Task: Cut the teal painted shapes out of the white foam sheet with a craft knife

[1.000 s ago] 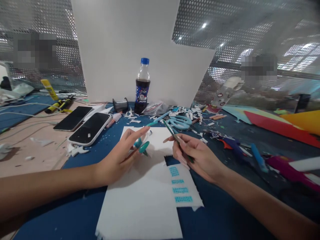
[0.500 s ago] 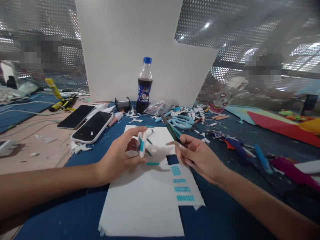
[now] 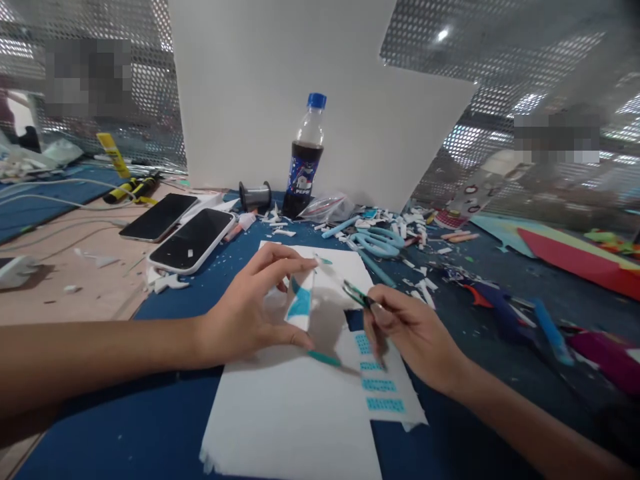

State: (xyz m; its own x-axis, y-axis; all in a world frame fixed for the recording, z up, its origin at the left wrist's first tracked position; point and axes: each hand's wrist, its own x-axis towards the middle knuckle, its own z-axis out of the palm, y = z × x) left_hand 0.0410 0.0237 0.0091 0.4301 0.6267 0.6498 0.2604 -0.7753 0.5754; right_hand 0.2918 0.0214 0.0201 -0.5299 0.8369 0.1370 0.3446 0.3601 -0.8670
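Note:
My left hand [image 3: 255, 307] grips a small white block [image 3: 300, 303] with bright blue markings on its face, held between thumb and fingers above the white paper [image 3: 290, 407]. In my right hand [image 3: 410, 327] is a slim green and dark knife [image 3: 356, 293], pointing up and left toward the block but apart from it. Its blade is blurred. Under the left thumb lies a teal leaf-shaped mark [image 3: 325, 359] on the paper. A smaller sheet with several blue printed patches [image 3: 379, 385] lies below my right hand.
Light blue scissors [image 3: 377, 241] and scattered white scraps [image 3: 410, 227] lie behind the paper. A Pepsi bottle [image 3: 304, 167] stands at the back before a white board [image 3: 280, 80]. Two phones [image 3: 193, 240] rest at left; coloured sheets [image 3: 570, 260] lie at right.
The knife has swung lower and now points more flatly toward the block. My left hand has turned the block, showing more of its blue face. The view has shifted slightly.

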